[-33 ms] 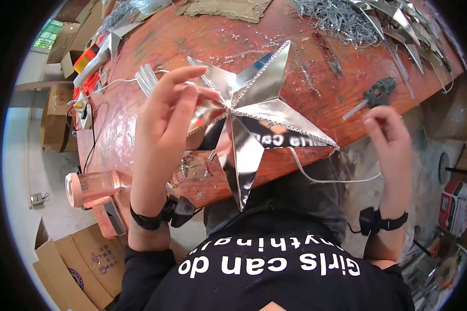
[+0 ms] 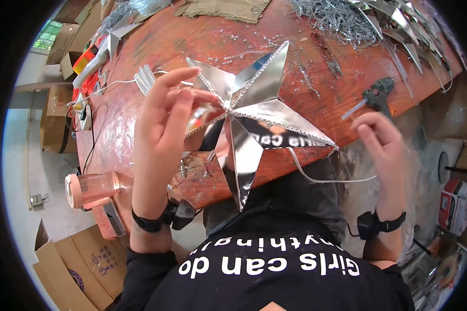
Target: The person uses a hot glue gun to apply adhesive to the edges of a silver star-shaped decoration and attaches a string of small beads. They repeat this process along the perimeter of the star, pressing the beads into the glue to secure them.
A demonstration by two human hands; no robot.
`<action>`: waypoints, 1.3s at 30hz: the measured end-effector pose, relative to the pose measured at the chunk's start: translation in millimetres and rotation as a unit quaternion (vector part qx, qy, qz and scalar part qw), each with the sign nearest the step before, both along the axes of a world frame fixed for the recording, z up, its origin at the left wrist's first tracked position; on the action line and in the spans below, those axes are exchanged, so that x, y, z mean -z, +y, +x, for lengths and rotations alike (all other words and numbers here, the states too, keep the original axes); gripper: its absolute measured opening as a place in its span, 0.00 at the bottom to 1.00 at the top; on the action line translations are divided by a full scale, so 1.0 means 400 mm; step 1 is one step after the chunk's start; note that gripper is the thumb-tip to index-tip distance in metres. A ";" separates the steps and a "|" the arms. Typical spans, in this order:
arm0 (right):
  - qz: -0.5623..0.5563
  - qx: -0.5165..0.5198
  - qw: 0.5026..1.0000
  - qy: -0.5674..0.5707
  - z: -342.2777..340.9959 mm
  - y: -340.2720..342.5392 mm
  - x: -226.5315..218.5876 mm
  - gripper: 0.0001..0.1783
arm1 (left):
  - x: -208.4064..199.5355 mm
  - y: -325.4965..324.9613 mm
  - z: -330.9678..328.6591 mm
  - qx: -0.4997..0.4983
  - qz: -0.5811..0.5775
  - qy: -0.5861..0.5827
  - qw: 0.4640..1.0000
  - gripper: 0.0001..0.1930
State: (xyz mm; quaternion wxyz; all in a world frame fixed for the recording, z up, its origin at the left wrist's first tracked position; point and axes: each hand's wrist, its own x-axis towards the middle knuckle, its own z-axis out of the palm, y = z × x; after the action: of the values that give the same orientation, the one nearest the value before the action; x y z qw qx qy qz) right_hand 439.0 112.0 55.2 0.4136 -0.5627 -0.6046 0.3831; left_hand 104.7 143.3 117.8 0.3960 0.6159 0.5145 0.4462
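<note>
A mirror-silver five-pointed star (image 2: 249,137) lies near the table's front edge, tilted, one point overhanging toward me. Beaded trim (image 2: 275,120) runs along several of its ridges. My left hand (image 2: 163,116) is over its left side, fingers spread, two fingertips at the trim of the upper-left point; whether they touch cannot be told. My right hand (image 2: 381,137) hovers right of the star, its fingers curled toward the thumb; anything between them is too small to see. Beyond it rests a dark green glue gun (image 2: 380,92) with a translucent glue stick. A white cord (image 2: 316,180) trails from the star.
Red-handled pliers (image 2: 327,54) lie toward the far right. A heap of silver tinsel-like strands (image 2: 337,20) and silver star pieces (image 2: 399,31) fill the back right. At the left edge are clear sticks (image 2: 144,80) and a pink-lidded jar (image 2: 91,189). Cardboard boxes (image 2: 85,264) stand on the floor.
My right hand has shifted slightly left, toward the star and away from the glue gun. The left hand and the star have barely moved.
</note>
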 end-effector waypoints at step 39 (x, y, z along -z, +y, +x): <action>0.029 -0.187 0.981 0.036 -0.043 -0.012 0.041 0.14 | 0.102 -0.116 -0.090 -0.091 0.006 0.105 0.990 0.14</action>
State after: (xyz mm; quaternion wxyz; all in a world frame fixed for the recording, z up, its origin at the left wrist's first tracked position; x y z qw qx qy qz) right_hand 421.9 107.2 38.9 0.3721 -0.4132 -0.6949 0.4560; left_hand 68.6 97.0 76.9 0.2944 0.6123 0.6044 0.4161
